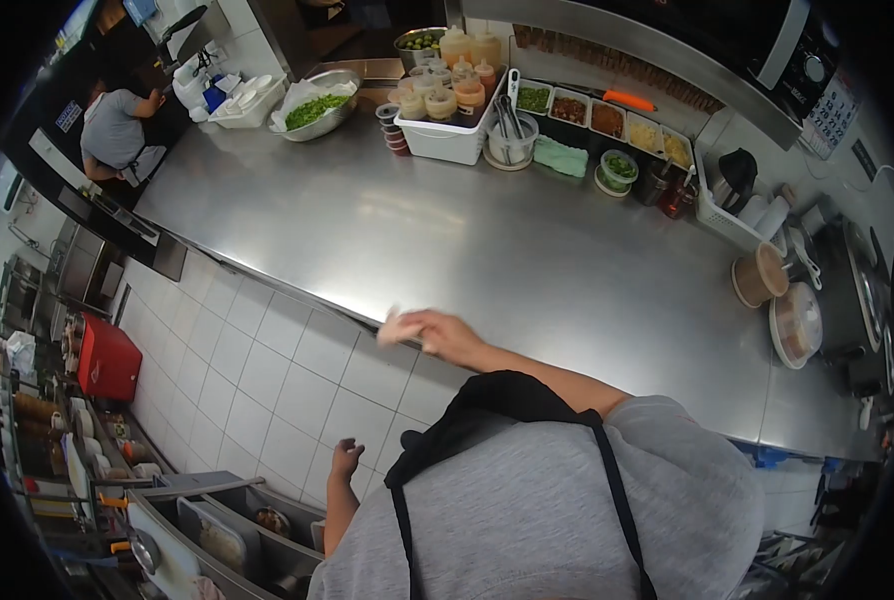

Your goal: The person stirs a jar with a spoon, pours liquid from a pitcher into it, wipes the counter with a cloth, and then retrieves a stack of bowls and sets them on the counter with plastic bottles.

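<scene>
My right hand reaches across to the front edge of the steel counter. Its fingers are closed on a pale, limp piece, smeared by motion, that looks like a cloth or a paper wipe. Lower down on the left, my left hand hangs above the tiled floor, away from the counter. Its fingers are loosely bent and partly apart, with nothing visible in them.
Along the counter's back stand a bowl of chopped greens, a white bin of sauce bottles, a tongs container and topping trays. Lidded tubs sit right. Behind-left are open drawers. Another person stands far left.
</scene>
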Demonstrator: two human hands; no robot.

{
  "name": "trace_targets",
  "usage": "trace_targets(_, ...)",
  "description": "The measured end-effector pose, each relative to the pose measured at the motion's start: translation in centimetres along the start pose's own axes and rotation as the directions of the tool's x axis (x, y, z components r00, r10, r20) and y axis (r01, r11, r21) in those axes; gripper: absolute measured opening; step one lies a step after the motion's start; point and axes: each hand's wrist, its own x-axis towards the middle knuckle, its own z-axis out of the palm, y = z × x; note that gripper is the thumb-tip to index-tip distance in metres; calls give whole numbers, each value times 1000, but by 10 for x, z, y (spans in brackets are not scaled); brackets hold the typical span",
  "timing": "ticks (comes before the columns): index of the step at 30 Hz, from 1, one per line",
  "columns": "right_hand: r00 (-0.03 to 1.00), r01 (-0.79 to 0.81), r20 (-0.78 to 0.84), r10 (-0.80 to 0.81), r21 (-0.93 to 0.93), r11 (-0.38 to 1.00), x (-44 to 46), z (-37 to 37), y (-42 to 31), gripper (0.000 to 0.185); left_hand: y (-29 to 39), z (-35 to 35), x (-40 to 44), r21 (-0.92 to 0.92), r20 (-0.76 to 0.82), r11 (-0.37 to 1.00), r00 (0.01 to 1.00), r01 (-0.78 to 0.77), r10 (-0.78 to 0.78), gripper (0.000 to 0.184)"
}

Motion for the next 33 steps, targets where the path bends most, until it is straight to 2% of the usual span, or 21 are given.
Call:
trace_targets(3, 995, -100, 4, 101, 210, 973, 30, 33, -27, 28, 23, -28, 11, -119, -31, 991, 998, -60, 57, 46)
trace_targets(5, 987, 26, -155, 36, 382, 924, 54, 12, -45, 30, 15, -49, 19, -178, -34, 983, 999, -39, 33, 45)
trace_targets(7, 859, 58, -469, 205, 487, 871, 84, -19, -75, 30, -38, -62, 32, -110, -89, 985, 988, -133, 123, 44)
trace_targets(9, 694, 215, -662, 284, 567, 795, 100, -61, -63, 28, -105, -71, 43, -207, 18, 975, 996, -86, 91, 40)
trace_targets(10, 676, 225, -681, 283, 556, 800, 104, -67, -63, 28, -173, -65, 62, 339, 192, 814, 882, -472, 431, 39)
trace_targets(11, 654, 230, -681, 331, 594, 771, 106, -71, -64, 27, -170, -75, 52, 698, 336, 261, 628, -666, 702, 37)
trace_targets(12, 634, 235, -675, 376, 632, 738, 109, -73, -63, 26, -176, -82, 44, 310, 241, 865, 912, -396, 331, 37)
trace_targets(13, 623, 242, -686, 376, 626, 741, 114, -71, -58, 26, -188, -81, 47, 178, 236, 973, 966, -149, 105, 37)
trace_targets(16, 739, 240, -564, 370, 732, 638, 139, -54, -43, 30, -180, -88, 65, 106, 222, 994, 973, 39, -62, 37)
trace_targets(19, 823, 135, -473, 315, 702, 699, 156, -67, -20, 22, -137, -94, 85, 64, 177, 997, 983, 36, -47, 37)
trace_targets(20, 877, 15, -426, 223, 487, 873, 161, -83, 2, 17, -121, -98, 89, 49, 160, 998, 987, 27, -35, 37)
trace_targets(21, 877, 26, -425, 222, 505, 863, 156, -99, 6, 17, -108, -102, 91, 42, 141, 999, 990, 19, -25, 37)
trace_targets(22, 895, -32, -441, 60, 69, 997, 150, -121, 6, 17, -92, -108, 97, 28, 123, 1000, 992, 9, -13, 37)
trace_targets(23, 918, -70, -385, -95, -392, 917, 149, -148, 3, 18, -76, -113, 102, 19, 112, 1000, 994, 7, -9, 37)
trace_targets(24, 834, -70, -551, -42, -180, 981, 150, -177, -1, 25, -62, -117, 105, 10, 96, 1000, 995, 6, -7, 37)
trace_targets(26, 582, -94, -768, -267, -390, 916, 158, -257, 11, 26, -41, -126, 106, -3, 68, 1000, 998, 6, -6, 37)
trace_targets(27, 448, -216, -856, -259, -385, 897, 161, -286, 0, 24, -33, -129, 106, -7, 57, 1000, 998, 7, -7, 37)
trace_targets(29, 424, -479, -861, -281, -476, 737, 174, -343, 7, 24, -20, -133, 104, 9, 48, 1000, 999, 10, -11, 37)
trace_targets(30, 425, -476, -862, -278, -473, 741, 180, -359, 11, 24, -20, -136, 103, 23, 46, 1000, 999, 15, -16, 37)
trace_targets(32, 735, -487, -668, -118, -640, 594, 196, -383, 22, 21, -20, -135, 102, 60, 65, 998, 997, 24, -28, 37)
trace_targets(33, 736, -486, -667, -114, -638, 597, 206, -390, 24, 21, -20, -135, 102, 78, 81, 996, 996, 32, -39, 37)
